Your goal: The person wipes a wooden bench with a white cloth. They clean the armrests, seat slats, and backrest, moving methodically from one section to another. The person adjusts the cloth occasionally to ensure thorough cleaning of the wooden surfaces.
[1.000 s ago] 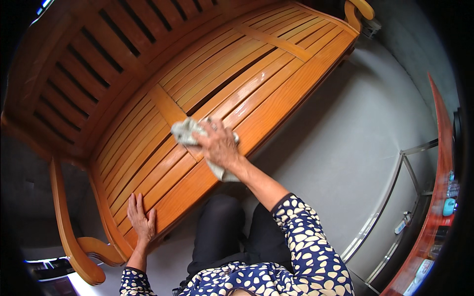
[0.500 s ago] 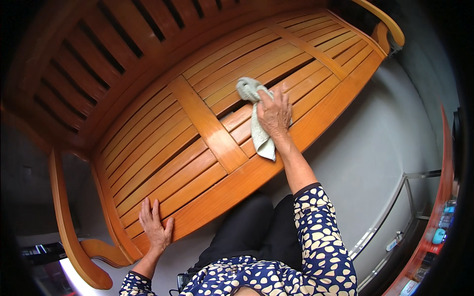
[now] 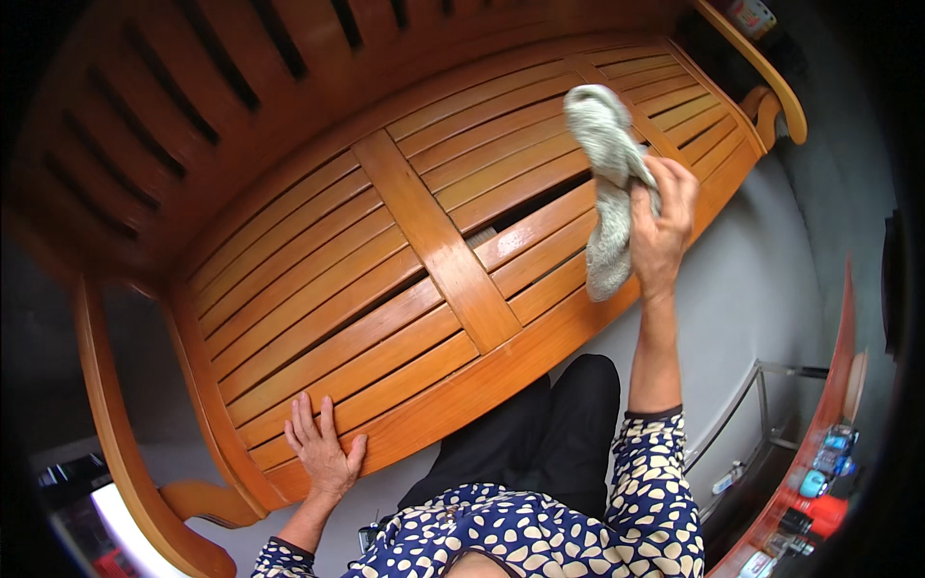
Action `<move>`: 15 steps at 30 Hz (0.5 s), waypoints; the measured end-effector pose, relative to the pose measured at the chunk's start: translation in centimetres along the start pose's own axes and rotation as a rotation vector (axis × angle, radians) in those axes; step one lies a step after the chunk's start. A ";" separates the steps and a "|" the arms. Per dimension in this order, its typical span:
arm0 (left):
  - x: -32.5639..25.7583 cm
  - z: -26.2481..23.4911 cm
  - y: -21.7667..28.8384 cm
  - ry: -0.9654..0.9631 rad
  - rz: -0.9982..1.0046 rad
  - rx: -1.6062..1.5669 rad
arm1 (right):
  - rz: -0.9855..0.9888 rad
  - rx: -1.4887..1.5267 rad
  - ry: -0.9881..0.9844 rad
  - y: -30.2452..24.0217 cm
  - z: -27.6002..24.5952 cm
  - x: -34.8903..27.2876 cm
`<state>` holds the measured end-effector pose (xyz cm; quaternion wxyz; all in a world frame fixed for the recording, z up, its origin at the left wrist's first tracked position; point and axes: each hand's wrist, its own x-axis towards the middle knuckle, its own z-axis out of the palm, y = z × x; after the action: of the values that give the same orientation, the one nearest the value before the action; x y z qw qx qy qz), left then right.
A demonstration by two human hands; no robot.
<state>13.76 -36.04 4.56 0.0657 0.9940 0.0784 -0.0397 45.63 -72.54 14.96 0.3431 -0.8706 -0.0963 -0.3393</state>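
Observation:
A long wooden bench (image 3: 453, 270) with a slatted seat and a slatted back stretches across the view. My right hand (image 3: 663, 223) is closed on a pale grey-green cloth (image 3: 605, 135), gripping it near its middle. The cloth hangs in loose folds over the right half of the seat, close to the front edge; whether it touches the slats I cannot tell. My left hand (image 3: 326, 453) lies on the front rail near the left end of the bench, its fingers spread over the slats and nothing in it.
Curved wooden armrests (image 3: 116, 414) close off both bench ends. At the lower right stands a red-edged table (image 3: 790, 482) with bottles and small items on it. A metal-framed stand (image 3: 761, 405) is beside it on the grey floor (image 3: 742, 289).
My right hand has moved to the right with the cloth, which was pressed on the seat and is now bunched up in the grip. The left hand stays on the front rail.

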 end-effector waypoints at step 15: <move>0.4 -0.5 0.4 -0.013 -0.026 -0.048 | -0.566 0.122 -0.866 -3.7 14.9 -8.8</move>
<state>14.22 -36.26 5.06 0.0895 0.9907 0.0918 -0.0450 45.39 -59.35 3.21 0.2166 -0.8496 -0.4804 -0.0211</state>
